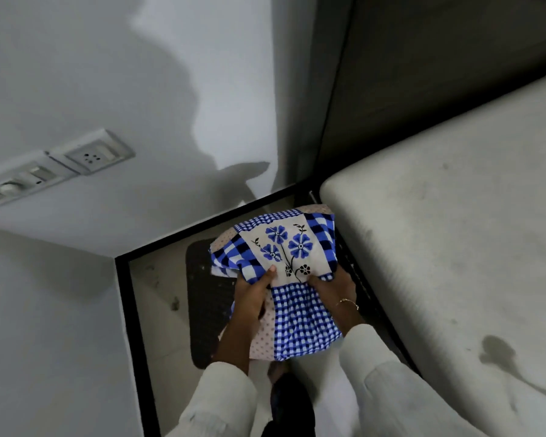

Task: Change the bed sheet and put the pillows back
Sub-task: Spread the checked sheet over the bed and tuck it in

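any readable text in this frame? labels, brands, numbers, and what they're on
None readable.
Folded sheet held in both hands: only flower and check print, no words.
Wall socket and switch plate: no markings legible; anything there is too small and blurred.
Bare mattress: no label in view.

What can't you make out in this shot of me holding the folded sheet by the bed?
- Pillows: none in the head view; most of the mattress is cut off by the right edge.
- Sheet: folded, so its full size is hidden.
- Left hand and right hand: fingertips tucked under the cloth.
- Floor mat: partly covered by the sheet and arms.
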`<state>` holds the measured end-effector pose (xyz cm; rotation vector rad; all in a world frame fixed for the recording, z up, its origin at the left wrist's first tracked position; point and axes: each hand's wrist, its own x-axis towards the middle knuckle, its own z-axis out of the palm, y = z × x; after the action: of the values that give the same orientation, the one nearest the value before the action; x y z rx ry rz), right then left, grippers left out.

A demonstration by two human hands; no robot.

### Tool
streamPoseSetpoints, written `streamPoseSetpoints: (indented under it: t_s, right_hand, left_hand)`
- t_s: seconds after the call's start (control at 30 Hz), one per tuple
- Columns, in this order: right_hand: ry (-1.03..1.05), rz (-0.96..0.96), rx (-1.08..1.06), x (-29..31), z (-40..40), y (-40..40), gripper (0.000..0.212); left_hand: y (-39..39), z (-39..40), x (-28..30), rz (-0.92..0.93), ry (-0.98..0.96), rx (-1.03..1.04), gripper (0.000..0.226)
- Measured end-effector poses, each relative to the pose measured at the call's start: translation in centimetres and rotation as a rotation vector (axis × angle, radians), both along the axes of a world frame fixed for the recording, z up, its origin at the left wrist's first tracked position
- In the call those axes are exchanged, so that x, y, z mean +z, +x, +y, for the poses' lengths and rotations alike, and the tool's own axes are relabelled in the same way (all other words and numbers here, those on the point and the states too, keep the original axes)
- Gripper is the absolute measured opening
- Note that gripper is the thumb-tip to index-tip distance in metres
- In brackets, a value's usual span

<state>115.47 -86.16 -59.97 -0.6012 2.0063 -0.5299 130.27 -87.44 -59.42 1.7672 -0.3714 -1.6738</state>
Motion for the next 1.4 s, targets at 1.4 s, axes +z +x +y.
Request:
streamPoseSetpoints:
  t_s: [1.4]
  right_hand:
    - [-0.232, 0.522, -0.703, 36.8, 42.2, -60.4, 0.062]
  left_hand:
    - [-76.3, 35.4, 39.5, 0.694, -0.314, -1.097, 0.038]
